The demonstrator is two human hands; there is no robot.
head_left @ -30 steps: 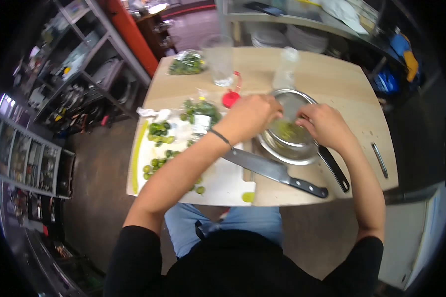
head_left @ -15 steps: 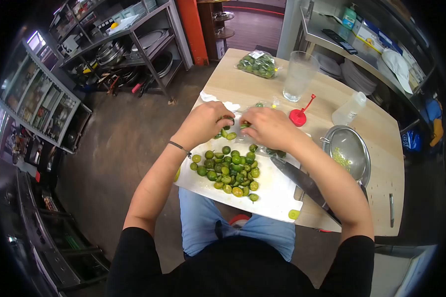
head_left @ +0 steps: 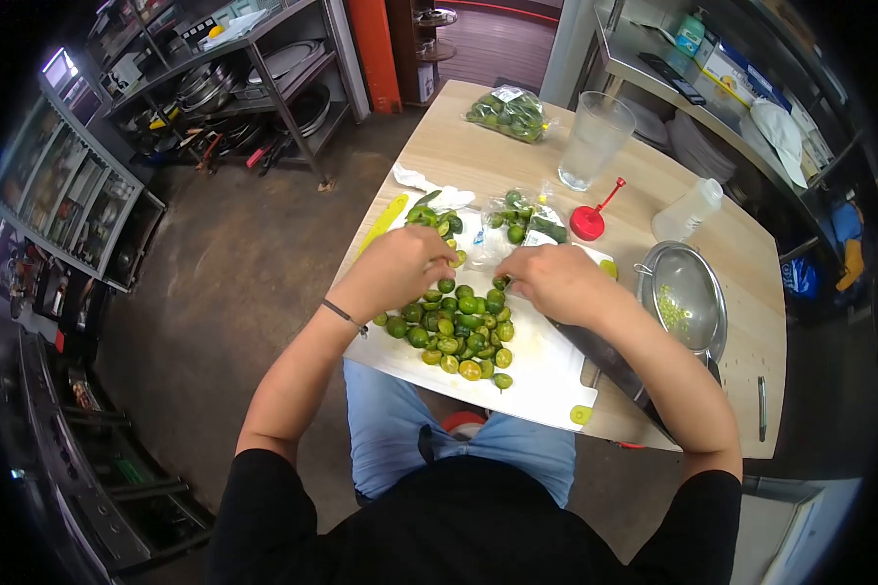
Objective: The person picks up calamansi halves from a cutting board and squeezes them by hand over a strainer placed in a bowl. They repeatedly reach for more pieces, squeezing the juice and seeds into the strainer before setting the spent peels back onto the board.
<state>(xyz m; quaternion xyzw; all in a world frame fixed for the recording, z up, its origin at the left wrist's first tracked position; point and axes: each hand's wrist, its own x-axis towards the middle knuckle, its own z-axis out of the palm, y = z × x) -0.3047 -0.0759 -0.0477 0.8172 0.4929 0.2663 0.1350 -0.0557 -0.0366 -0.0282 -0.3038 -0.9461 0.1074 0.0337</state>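
On a white cutting board [head_left: 546, 390] with lime-green corners lies a heap of small green limes [head_left: 466, 322], some cut, showing yellow-orange flesh. My left hand [head_left: 400, 265] is over the board's left side, its fingers curled by cut pieces [head_left: 458, 257]; what they pinch, if anything, is hidden. My right hand [head_left: 556, 278] has its fingertips closed on a small lime [head_left: 500, 283] at the heap's upper right edge. Beyond my hands are more cut limes [head_left: 431, 216] and a clear plastic bag [head_left: 507, 229] with whole ones. A large knife [head_left: 605, 363] lies partly under my right forearm.
A strainer [head_left: 688, 297] with pale bits inside sits in a metal bowl at the right. Behind are a tall clear glass [head_left: 595, 141], a red cap with a spout [head_left: 587, 222], a white bottle [head_left: 688, 210] and another bag of limes [head_left: 509, 114]. A pen [head_left: 762, 408] lies near the edge.
Both hands have come back toward me, from the far side of the board to the heap's upper edge. They are farther apart, and the bag and far cut limes are uncovered.
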